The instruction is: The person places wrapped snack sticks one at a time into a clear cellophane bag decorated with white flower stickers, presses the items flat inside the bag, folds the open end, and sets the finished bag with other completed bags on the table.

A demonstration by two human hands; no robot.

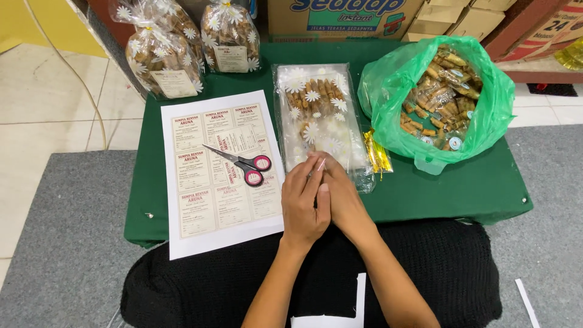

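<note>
My left hand point(303, 203) and my right hand point(341, 194) are pressed together at the near edge of a clear daisy-printed bag point(319, 115) that lies flat on the green table point(437, 188) and holds brown snack sticks. Between the fingertips of both hands I pinch a small thin pinkish strip point(320, 164). To the left lies a white sheet of printed labels point(221, 173), and scissors point(243, 163) with pink handles rest on it, closed.
A green plastic bag point(437, 97) full of small wrapped snacks sits open at the right. Gold twist ties point(376, 153) lie beside the flat bag. Filled daisy-printed bags point(164, 61) stand at the back left. Cardboard boxes point(346, 17) line the back. A white paper scrap point(333, 319) lies on my black lap.
</note>
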